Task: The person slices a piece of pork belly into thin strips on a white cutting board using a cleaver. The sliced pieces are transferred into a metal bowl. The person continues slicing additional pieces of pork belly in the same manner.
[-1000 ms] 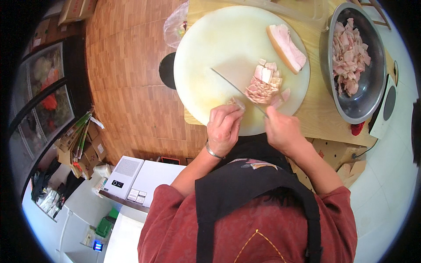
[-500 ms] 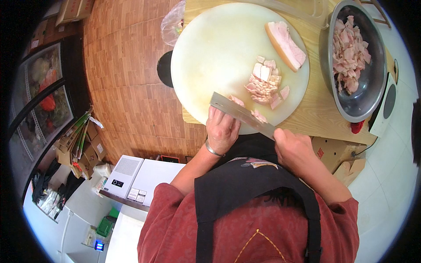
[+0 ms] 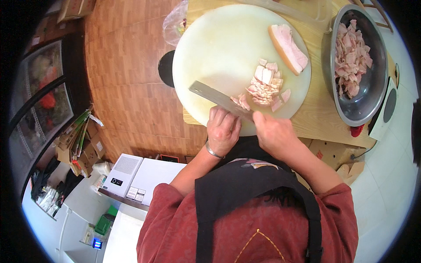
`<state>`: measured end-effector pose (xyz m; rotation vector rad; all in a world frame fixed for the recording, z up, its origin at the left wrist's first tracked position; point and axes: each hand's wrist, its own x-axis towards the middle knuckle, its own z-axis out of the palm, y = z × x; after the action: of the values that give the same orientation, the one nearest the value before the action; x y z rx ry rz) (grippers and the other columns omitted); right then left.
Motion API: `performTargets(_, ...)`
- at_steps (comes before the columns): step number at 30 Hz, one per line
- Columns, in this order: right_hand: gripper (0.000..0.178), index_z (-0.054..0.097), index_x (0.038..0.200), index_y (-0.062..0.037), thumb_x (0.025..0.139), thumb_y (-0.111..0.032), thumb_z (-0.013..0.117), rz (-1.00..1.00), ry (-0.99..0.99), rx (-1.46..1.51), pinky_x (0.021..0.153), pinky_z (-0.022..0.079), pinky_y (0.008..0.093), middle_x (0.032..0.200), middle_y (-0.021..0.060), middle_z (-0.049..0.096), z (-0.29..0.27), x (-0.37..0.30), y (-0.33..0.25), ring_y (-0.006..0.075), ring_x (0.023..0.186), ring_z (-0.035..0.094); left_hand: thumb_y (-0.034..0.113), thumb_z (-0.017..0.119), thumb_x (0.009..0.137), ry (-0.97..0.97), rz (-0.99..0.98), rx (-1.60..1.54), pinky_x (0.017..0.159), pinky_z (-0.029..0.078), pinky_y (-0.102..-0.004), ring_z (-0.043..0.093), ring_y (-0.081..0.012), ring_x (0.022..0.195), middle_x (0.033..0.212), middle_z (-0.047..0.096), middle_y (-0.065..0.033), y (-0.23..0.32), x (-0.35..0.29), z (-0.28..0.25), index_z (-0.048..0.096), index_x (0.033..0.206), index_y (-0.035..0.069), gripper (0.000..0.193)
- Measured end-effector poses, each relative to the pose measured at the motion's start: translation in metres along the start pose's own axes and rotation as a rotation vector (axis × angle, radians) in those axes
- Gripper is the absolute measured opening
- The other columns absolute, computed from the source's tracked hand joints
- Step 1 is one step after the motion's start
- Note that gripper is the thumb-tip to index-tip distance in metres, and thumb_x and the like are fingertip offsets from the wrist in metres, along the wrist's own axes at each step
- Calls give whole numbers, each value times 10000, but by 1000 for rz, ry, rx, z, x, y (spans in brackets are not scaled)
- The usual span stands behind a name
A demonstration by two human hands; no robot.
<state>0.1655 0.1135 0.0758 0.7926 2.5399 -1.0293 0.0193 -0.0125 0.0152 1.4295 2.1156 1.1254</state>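
Note:
My right hand [image 3: 275, 133] grips the handle end of a cleaver [image 3: 215, 97], whose broad blade slants up to the left across the near part of a round white cutting board [image 3: 206, 57]. Just behind the blade is my left hand [image 3: 222, 130], fingers curled under and knuckles close to the steel; whatever lies beneath them is hidden. Small cut pieces of pork [image 3: 240, 101] sit against the blade's far side. Beyond them lies a heap of sliced pork [image 3: 265, 87]. A thick slab of pork with rind [image 3: 287, 47] rests at the board's far right.
Right of the board stands a large steel bowl [image 3: 368, 94] holding many pork slices. The wooden table [image 3: 318, 103] carries both. A clear plastic bag [image 3: 173, 24] hangs at the table's left edge, and a black round seat [image 3: 166, 69] shows below it.
The cleaver and my right hand have shifted left, the blade now reaching further past my left hand. Cut pieces beside the blade appear further left. My left hand stays nearly in place.

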Motion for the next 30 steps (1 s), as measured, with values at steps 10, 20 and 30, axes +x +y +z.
performTargets(10, 118, 515, 965, -66, 908, -89, 616, 7, 50, 20, 611, 533, 504, 786, 158, 647, -16, -45, 20, 408, 686, 673, -66, 772, 776, -8, 54, -60, 875, 495, -440, 612, -370, 998, 1095, 671, -153, -3, -1, -3, 719, 1091, 23, 331)
performTargets(20, 115, 516, 945, -61, 902, -91, 619, -7, -45, -40, 567, 529, 489, 772, 159, 633, -32, -61, 8, 383, 653, 672, -60, 765, 735, -14, 36, 44, 838, 504, -433, 596, -369, 949, 1097, 664, -140, 0, 1, -3, 728, 1097, 23, 373)
performTargets(30, 95, 510, 967, -35, 909, -60, 581, 39, -158, -22, 600, 541, 519, 823, 192, 655, -37, -57, 7, 401, 698, 690, -71, 761, 721, -12, 11, 13, 829, 506, -429, 595, -368, 946, 1097, 670, -136, -1, 1, -2, 724, 1085, 16, 375)
